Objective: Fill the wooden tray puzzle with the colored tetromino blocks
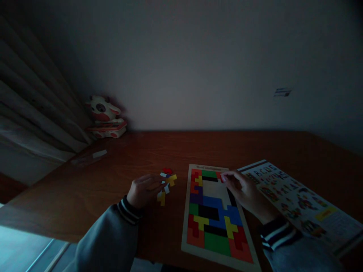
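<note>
The wooden puzzle board (pixel 185 234) lies flat, with coloured block pieces filling much of its frame and a bare gap in the upper part. My right hand (pixel 245 192) is over the board's upper right edge. Its thumb and forefinger pinch at a small red puzzle piece (pixel 222 180), mostly covered by the fingertips. Left of the board, my left hand (pixel 144 190) reaches into a small heap of loose pieces. Its closed fingertips meet a yellow puzzle piece (pixel 171 180). Around it lie another yellow piece (pixel 162 199), a red piece (pixel 167 171) and some pale ones.
A printed pattern sheet (pixel 300 204) lies right of the board, under my right forearm. At the table's far left stands a cow-shaped toy (pixel 104 117), near a pale strip (pixel 99 153). A curtain (pixel 36 102) hangs on the left, and a wall (pixel 198 68) rises behind the brown table (pixel 136 151).
</note>
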The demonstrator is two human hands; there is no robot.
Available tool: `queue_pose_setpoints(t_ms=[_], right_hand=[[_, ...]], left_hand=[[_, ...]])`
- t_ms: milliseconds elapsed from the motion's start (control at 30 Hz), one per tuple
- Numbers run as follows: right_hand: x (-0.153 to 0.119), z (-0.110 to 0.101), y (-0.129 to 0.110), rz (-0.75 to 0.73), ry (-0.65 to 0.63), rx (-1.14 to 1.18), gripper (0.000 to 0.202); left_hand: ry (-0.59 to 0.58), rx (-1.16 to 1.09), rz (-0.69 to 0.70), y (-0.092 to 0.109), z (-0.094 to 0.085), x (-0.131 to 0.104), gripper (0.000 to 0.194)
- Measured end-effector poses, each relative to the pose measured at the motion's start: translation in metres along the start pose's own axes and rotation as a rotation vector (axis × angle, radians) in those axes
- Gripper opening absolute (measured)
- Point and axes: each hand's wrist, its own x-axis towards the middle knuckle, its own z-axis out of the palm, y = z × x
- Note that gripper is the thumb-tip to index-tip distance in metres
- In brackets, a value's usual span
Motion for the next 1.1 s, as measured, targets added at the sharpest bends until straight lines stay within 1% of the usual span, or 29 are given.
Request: queue_pose_setpoints(t_ms=[100,200,267,367,467,533,600,667,733,800,900,967,1033,1100], right_hand=[[-0.003,0.004,-0.014,0.046,-0.102,0.100,0.027],[-0.004,0.007,-0.023,0.145,-0.144,0.319,0.032],[-0.004,0.008,-0.026,0.204,-0.140,0.448,0.036],[-0.001,0.007,-0.027,0.280,-0.120,0.574,0.040],[0.003,0.005,-0.022,0.316,-0.052,0.600,0.038],[0.005,0.001,-0.016,0.311,-0.006,0.559,0.035],[0.004,-0.005,-0.009,0.295,-0.007,0.491,0.033],[0.002,-0.014,-0.003,0.274,-0.053,0.403,0.032],[-0.004,-0.022,0.000,0.245,-0.123,0.290,0.030],[-0.010,-0.027,0.002,0.222,-0.208,0.183,0.028],[-0.017,-0.028,0.002,0.208,-0.323,0.088,0.027],[-0.019,-0.026,0.003,0.197,-0.355,0.064,0.028],[-0.018,-0.024,0.003,0.188,-0.351,0.049,0.029],[-0.017,-0.022,0.003,0.186,-0.339,0.042,0.029]], left_hand=[[0.050,-0.034,0.106,0.023,0.030,0.022,0.013],[0.034,-0.031,0.155,0.042,0.058,0.039,0.010],[0.021,-0.052,0.163,0.053,0.072,0.050,0.010],[0.042,-0.056,0.154,0.068,0.089,0.065,0.009],[0.066,-0.050,0.160,0.078,0.104,0.076,0.010],[0.048,-0.057,0.191,0.080,0.110,0.079,0.010],[0.023,-0.054,0.214,0.076,0.109,0.079,0.012],[0.012,-0.034,0.206,0.066,0.101,0.076,0.015],[-0.009,-0.019,0.177,0.050,0.090,0.069,0.013],[-0.058,-0.013,0.180,0.033,0.078,0.060,0.011],[-0.106,-0.002,0.145,0.013,0.067,0.048,0.013],[-0.109,0.018,0.100,0.006,0.065,0.043,0.013],[-0.104,0.038,0.071,0.003,0.065,0.042,0.013],[-0.108,0.046,0.071,0.003,0.066,0.042,0.014]])
